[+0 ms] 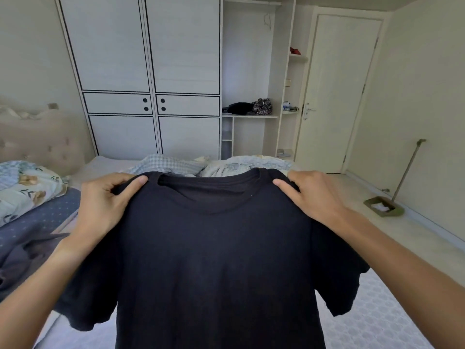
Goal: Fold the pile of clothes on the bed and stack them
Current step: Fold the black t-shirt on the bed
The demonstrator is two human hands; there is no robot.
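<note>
The left thumb [139, 181] lies flat on the front of a black T-shirt [216, 260], close to the collar, and the other fingers of the left hand [105, 200] are curled behind the cloth, so this hand pinches the left shoulder of the shirt. The right thumb [281, 185] presses in the same way on the other shoulder, and the right hand [317, 197] grips the cloth there with its fingers folded behind it. Both hands hold the shirt up in the air, spread wide between them, with the collar on top and the body hanging straight down out of the lower edge of the view. The two short sleeves hang loose under the forearms.

Under the shirt is the bed [382, 321] with a pale patterned mattress cover. On the left side of the bed lie a floral duvet [27, 187] and a dark blue dotted sheet [37, 222], and below it a crumpled grey garment [22, 260]. Just behind the collar there is a pile of light checked and pale clothes [176, 166] on the far side of the bed.

Behind the bed stands a white wardrobe [151, 71] with black lines, and beside it open shelves [251, 114] with some dark and patterned clothes. To the right are a closed white door [334, 96] and a dustpan [385, 206] with a long handle, leaning near the wall.
</note>
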